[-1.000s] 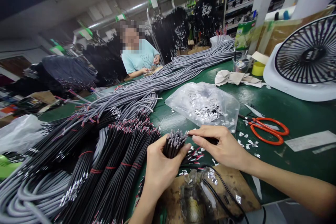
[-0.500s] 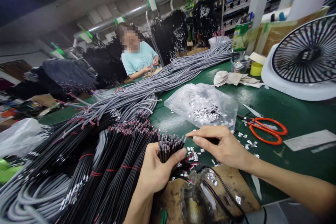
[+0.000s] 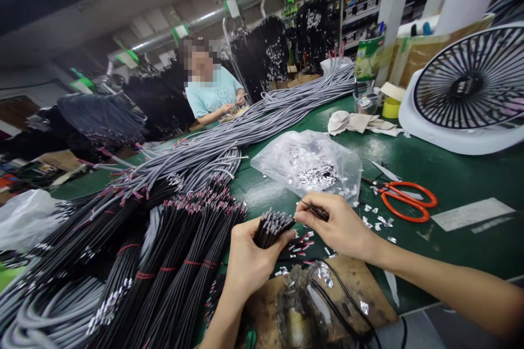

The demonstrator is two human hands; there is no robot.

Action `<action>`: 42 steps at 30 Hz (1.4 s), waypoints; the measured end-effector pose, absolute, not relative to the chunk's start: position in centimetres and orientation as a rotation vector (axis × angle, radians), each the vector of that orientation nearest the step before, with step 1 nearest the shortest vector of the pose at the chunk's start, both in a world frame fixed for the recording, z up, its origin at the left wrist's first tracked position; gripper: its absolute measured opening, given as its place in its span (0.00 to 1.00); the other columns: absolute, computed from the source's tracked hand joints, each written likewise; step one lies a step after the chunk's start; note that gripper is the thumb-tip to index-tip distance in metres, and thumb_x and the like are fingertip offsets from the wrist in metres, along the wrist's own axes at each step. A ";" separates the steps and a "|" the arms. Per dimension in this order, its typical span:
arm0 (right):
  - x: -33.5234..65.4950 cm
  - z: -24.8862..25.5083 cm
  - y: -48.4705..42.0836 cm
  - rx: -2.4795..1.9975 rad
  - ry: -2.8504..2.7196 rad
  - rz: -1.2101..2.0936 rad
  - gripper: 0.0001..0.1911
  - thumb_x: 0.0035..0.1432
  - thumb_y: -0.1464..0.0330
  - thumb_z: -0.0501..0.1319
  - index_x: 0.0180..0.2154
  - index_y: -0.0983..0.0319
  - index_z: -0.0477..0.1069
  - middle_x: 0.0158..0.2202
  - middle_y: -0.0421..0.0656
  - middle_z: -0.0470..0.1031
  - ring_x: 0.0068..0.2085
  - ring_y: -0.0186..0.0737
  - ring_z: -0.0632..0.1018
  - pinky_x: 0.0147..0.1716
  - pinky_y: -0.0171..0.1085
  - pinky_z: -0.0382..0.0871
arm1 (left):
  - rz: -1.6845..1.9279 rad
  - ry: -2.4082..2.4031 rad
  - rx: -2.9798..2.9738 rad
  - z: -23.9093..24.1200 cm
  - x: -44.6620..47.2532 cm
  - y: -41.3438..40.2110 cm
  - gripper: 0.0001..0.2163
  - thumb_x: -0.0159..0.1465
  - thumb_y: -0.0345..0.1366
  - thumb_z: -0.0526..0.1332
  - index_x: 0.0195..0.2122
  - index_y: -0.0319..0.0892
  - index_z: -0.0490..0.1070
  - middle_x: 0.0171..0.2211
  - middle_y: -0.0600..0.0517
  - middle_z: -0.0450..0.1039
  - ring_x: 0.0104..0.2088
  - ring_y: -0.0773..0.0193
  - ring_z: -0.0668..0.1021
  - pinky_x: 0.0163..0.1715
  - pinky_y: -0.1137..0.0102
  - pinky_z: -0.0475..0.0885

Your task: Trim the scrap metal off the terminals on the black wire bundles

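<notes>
My left hand is closed around a bundle of black cables whose pale grey tips point up. Just right of those tips, my right hand pinches a thin dark piece; its exact kind is mostly hidden by the fingers. Beneath both hands lies a stained wooden board carrying a worn fixture and loose black cords. Silvery scraps are scattered beside the right hand. Behind it sits a clear plastic bag containing more silvery bits.
Tied bundles of black cables fill the left side. Grey cables stretch across the green table. Orange-handled scissors lie to the right, with a fan behind them. Across the table a person handles something small.
My right fingers, earlier extended toward the cable tips, are now curled in a pinch. The bundle in my left hand has tilted and sits slightly to the right. The view has shifted a little.
</notes>
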State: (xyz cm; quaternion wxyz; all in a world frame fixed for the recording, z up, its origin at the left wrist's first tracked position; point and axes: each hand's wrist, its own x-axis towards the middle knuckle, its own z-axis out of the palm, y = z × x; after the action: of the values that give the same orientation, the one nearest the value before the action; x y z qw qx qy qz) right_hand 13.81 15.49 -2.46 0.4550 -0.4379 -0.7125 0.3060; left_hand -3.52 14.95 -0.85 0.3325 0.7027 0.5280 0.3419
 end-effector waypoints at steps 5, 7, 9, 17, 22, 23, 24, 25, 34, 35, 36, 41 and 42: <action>13.6 -2.4 15.6 -1.042 -1.769 0.693 0.09 0.59 0.69 0.55 0.27 0.63 0.66 0.26 0.39 0.68 0.29 0.33 0.68 0.29 0.33 0.59 | 0.900 1.411 1.889 -0.7 -3.5 15.0 0.15 0.51 0.40 0.64 0.16 0.38 0.62 0.17 0.58 0.55 0.19 0.72 0.58 0.17 0.76 0.54; 13.6 -2.3 15.5 -1.009 -1.775 0.649 0.08 0.59 0.69 0.55 0.27 0.63 0.65 0.26 0.39 0.67 0.28 0.33 0.67 0.28 0.33 0.59 | 0.910 1.430 1.902 -0.7 -3.4 14.9 0.15 0.51 0.40 0.65 0.16 0.38 0.62 0.16 0.58 0.55 0.19 0.72 0.58 0.17 0.76 0.54; 13.7 -2.3 15.5 -0.942 -1.803 0.584 0.06 0.57 0.72 0.55 0.27 0.64 0.65 0.26 0.39 0.66 0.28 0.33 0.66 0.27 0.33 0.59 | 0.910 1.442 1.904 -0.6 -3.4 14.9 0.14 0.51 0.40 0.65 0.17 0.38 0.64 0.16 0.57 0.57 0.19 0.71 0.59 0.17 0.76 0.55; 13.8 -2.6 15.8 -0.892 -1.785 0.729 0.05 0.55 0.72 0.56 0.26 0.63 0.63 0.25 0.38 0.62 0.27 0.31 0.64 0.26 0.32 0.57 | 0.923 1.416 1.851 -0.3 -3.4 15.2 0.11 0.49 0.39 0.66 0.18 0.36 0.69 0.16 0.56 0.65 0.19 0.70 0.64 0.18 0.75 0.59; 13.5 -2.9 16.0 -0.848 -1.570 1.506 0.14 0.57 0.57 0.53 0.28 0.61 0.58 0.18 0.31 0.50 0.17 0.27 0.52 0.15 0.30 0.47 | 0.917 1.325 1.763 -0.6 -3.4 15.9 0.09 0.47 0.37 0.68 0.23 0.35 0.75 0.21 0.52 0.73 0.22 0.66 0.70 0.23 0.74 0.65; 13.5 -3.0 16.0 -0.851 -1.573 1.554 0.14 0.57 0.57 0.51 0.28 0.60 0.56 0.18 0.31 0.49 0.17 0.27 0.51 0.15 0.30 0.47 | 0.913 1.315 1.756 -0.8 -3.3 16.0 0.09 0.47 0.37 0.67 0.23 0.35 0.75 0.21 0.52 0.73 0.22 0.66 0.70 0.24 0.74 0.65; 13.5 -3.1 16.0 -0.882 -1.607 1.500 0.12 0.58 0.59 0.50 0.28 0.60 0.56 0.19 0.32 0.50 0.17 0.28 0.52 0.16 0.30 0.48 | 0.902 1.319 1.752 -0.9 -3.3 16.0 0.09 0.48 0.37 0.67 0.23 0.35 0.74 0.20 0.52 0.72 0.22 0.66 0.70 0.23 0.74 0.64; 13.6 -3.2 16.1 -0.932 -1.664 1.343 0.10 0.58 0.62 0.51 0.28 0.61 0.57 0.20 0.33 0.53 0.19 0.29 0.55 0.17 0.31 0.51 | 0.890 1.331 1.753 -1.1 -3.3 16.0 0.09 0.49 0.37 0.66 0.21 0.35 0.73 0.19 0.53 0.71 0.21 0.67 0.69 0.22 0.74 0.63; 12.8 -3.5 16.1 -1.087 -1.775 0.722 0.07 0.60 0.71 0.47 0.29 0.61 0.58 0.22 0.37 0.60 0.22 0.31 0.63 0.23 0.33 0.59 | 0.956 1.325 1.781 -1.6 -3.8 16.2 0.14 0.53 0.38 0.64 0.16 0.38 0.62 0.14 0.59 0.57 0.18 0.72 0.59 0.18 0.75 0.53; 12.8 -3.4 16.1 -1.031 -1.819 0.841 0.11 0.63 0.68 0.45 0.28 0.61 0.57 0.19 0.34 0.57 0.18 0.29 0.60 0.20 0.31 0.57 | 0.949 1.310 1.767 -1.5 -3.9 16.2 0.14 0.54 0.38 0.63 0.16 0.38 0.63 0.15 0.58 0.58 0.18 0.72 0.60 0.19 0.75 0.54; 12.8 -3.4 16.1 -0.990 -1.885 0.901 0.14 0.64 0.68 0.42 0.27 0.61 0.57 0.17 0.32 0.54 0.16 0.28 0.58 0.18 0.30 0.56 | 0.941 1.296 1.753 -1.4 -4.0 16.2 0.14 0.54 0.38 0.63 0.17 0.38 0.63 0.16 0.58 0.58 0.19 0.71 0.60 0.19 0.75 0.54; 13.2 -3.3 16.4 -1.168 -1.949 0.495 0.03 0.56 0.75 0.52 0.31 0.63 0.63 0.25 0.41 0.68 0.25 0.34 0.70 0.25 0.33 0.62 | 0.895 1.334 1.743 -1.8 -4.4 16.5 0.16 0.53 0.38 0.63 0.16 0.38 0.60 0.15 0.59 0.54 0.19 0.72 0.57 0.18 0.74 0.51; 13.5 -3.2 16.6 -1.219 -1.914 0.440 0.06 0.52 0.78 0.53 0.33 0.64 0.64 0.28 0.44 0.70 0.28 0.36 0.71 0.27 0.35 0.63 | 0.885 1.348 1.745 -2.0 -4.4 16.5 0.16 0.53 0.39 0.64 0.16 0.38 0.60 0.15 0.59 0.54 0.19 0.72 0.57 0.18 0.74 0.51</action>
State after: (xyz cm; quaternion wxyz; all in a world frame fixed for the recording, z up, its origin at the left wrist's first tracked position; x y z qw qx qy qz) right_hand 13.48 16.59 -3.19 0.4033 -0.4824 -0.7579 0.1740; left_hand -4.43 16.55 -2.01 0.3734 0.6814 0.5262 0.3455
